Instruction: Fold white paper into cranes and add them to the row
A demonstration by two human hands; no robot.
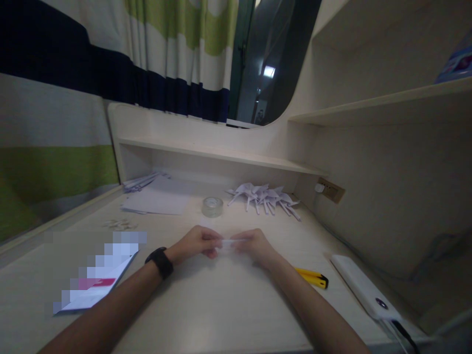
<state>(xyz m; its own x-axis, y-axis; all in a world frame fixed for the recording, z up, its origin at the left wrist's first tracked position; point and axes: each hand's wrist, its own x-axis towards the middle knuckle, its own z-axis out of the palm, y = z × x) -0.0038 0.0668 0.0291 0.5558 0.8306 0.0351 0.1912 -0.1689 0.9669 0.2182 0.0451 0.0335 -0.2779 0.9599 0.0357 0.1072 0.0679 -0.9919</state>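
Observation:
Between my two hands, a narrow strip of white paper (227, 243) is stretched sideways just above the desk. My left hand (201, 241), with a black watch on the wrist, pinches one end of it. The other end is in the fingers of my right hand (255, 244), which is slightly blurred. Whether the strip is rolled or folded I cannot tell. Beyond the hands stands a roll of clear tape (212, 207). Several folded white paper pinwheels (266, 195) with paper sticks lie together at the back right.
White paper sheets (158, 196) are stacked at the back left, near small pale pieces (121, 224). A partly pixelated screen device (106, 280) lies by my left forearm. A yellow utility knife (313, 278) and a long white device (363, 287) with cables lie right.

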